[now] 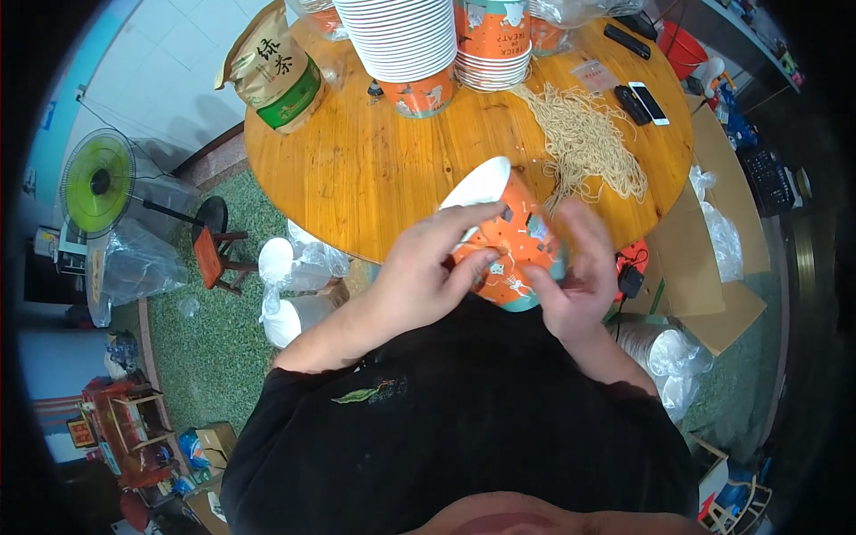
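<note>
An orange paper bucket [517, 234] with a white inside and small Halloween figures is held tilted in front of my chest, over the table's near edge. My left hand [437, 259] is closed on it, the thumb on its printed side and a finger near the white mouth. A thin pale string [501, 253] shows by the left thumb; where it runs is hard to see. My right hand [584, 272] stands at the bucket's other side with fingers apart and slightly blurred, its thumb at the printed wall. Beyond lies a loose heap of beige string [588, 143].
On the round wooden table [357, 178] stand a tall nested bucket stack [397, 45], a shorter stack [493, 53] and a gold-green bag [272, 71]. A white phone [648, 103] lies at right. Wrapped bucket stacks [290, 316], a fan [98, 183] and cardboard [704, 250] surround the table.
</note>
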Demonstrator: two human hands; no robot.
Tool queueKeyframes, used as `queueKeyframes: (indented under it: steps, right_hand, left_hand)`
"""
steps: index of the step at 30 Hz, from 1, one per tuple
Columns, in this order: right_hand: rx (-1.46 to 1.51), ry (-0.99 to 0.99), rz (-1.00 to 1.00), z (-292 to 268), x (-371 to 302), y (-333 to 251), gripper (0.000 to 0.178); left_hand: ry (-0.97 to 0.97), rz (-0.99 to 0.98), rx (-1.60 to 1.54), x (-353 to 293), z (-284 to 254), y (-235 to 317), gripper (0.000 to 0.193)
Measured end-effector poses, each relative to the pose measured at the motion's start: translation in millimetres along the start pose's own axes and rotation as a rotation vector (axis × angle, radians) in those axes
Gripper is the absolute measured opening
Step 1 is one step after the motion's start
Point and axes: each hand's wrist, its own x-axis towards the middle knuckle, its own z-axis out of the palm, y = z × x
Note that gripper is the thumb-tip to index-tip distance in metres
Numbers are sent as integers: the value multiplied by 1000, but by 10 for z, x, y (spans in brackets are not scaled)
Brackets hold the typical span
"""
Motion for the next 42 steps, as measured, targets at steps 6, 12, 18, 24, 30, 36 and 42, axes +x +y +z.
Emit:
queueKeyframes:
  steps: [6,12,18,24,30,36,42]
  right_hand:
    - [714,213,713,-27,-141,-6,166]
    - [554,149,506,22,-54,204,161]
    - [89,-52,145,121,84,346,165]
    - [22,36,132,158,199,553,123]
    - [-264,57,-156,-19,1070,809,107]
    - [-654,152,-177,70,2782,1214,72]
    - [-594,-31,22,510,3669,1639,51]
  left_hand:
    - [256,208,-461,-31,83,-266,51]
    - [355,27,-509,160,235,-496,51]
    - [396,-57,-720,279,179,-819,53]
    - [277,-70,-503,187,78,-1059,55]
    - [262,31,49,102,-94,-1452,87]
    - [143,65,301,-13,-71,-1466,81]
    - [116,86,354,19,-76,-1529,56]
